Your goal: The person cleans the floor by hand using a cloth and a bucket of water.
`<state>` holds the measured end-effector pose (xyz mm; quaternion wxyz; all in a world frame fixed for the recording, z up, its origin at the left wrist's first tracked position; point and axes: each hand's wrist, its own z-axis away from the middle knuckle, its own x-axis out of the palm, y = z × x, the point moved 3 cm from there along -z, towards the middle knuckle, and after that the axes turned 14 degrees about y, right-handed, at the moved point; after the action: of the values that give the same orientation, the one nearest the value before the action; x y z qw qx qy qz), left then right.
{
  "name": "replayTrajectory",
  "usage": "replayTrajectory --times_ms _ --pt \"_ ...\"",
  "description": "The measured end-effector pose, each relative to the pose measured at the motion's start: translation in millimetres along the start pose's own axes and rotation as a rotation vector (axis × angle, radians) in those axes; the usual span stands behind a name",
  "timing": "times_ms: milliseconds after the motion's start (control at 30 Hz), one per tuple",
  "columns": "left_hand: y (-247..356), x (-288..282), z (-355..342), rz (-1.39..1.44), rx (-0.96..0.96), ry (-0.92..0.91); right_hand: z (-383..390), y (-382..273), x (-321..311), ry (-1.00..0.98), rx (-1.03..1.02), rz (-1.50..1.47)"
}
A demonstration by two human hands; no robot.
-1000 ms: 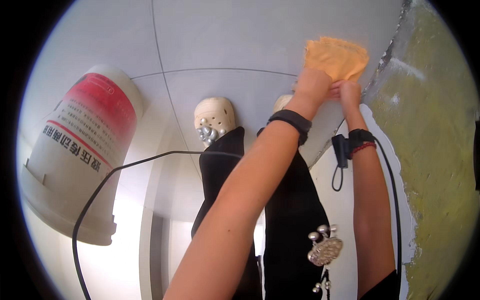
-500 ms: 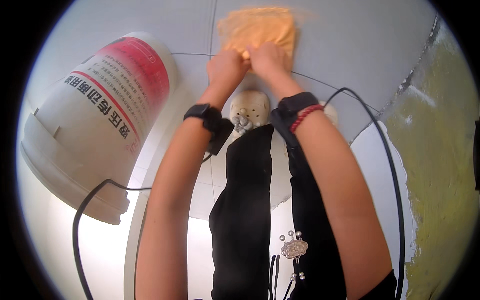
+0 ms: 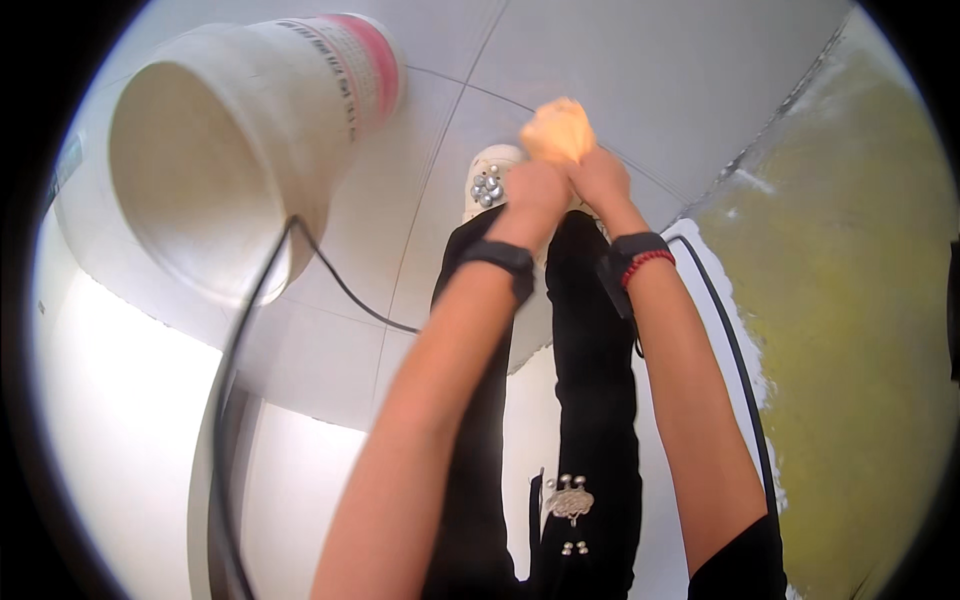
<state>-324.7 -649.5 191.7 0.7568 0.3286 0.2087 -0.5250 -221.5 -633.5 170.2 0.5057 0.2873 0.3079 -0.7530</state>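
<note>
Gripping a bunched cloth (image 3: 558, 130) in left hand (image 3: 537, 190) and right hand (image 3: 603, 182), right of the bucket (image 3: 265, 95). On the bucket's side, red band (image 3: 378, 62) and dark lettering (image 3: 333, 62), too blurred to read.

To your left, the white bucket (image 3: 283, 115) bears a row of dark printed characters (image 3: 337, 72) beside a red band (image 3: 374, 62).

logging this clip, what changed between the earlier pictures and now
The orange cloth went left, away from the yellow-green surface, then nearer the shoes, now looking smaller, more bunched. The left hand and right hand moved with it. The view shifted, showing inside the white bucket. Both hands keep hold of the cloth; the bucket seems unmoved.
</note>
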Motion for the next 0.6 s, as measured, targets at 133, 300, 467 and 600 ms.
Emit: replayTrajectory --times_ms 133,300,467,600 --pt "66 -15 86 0.189 -0.003 0.065 52 30 -66 -0.124 -0.057 0.178" --pt "77 -73 159 0.263 -0.020 -0.124 122 29 -122 -0.288 -0.151 0.187" --pt "48 -132 187 0.256 -0.136 -0.151 153 -12 -152 -0.489 -0.127 0.061" --pt "-18 -189 152 0.217 -0.198 -0.104 126 -106 -150 -0.426 -0.167 0.090"
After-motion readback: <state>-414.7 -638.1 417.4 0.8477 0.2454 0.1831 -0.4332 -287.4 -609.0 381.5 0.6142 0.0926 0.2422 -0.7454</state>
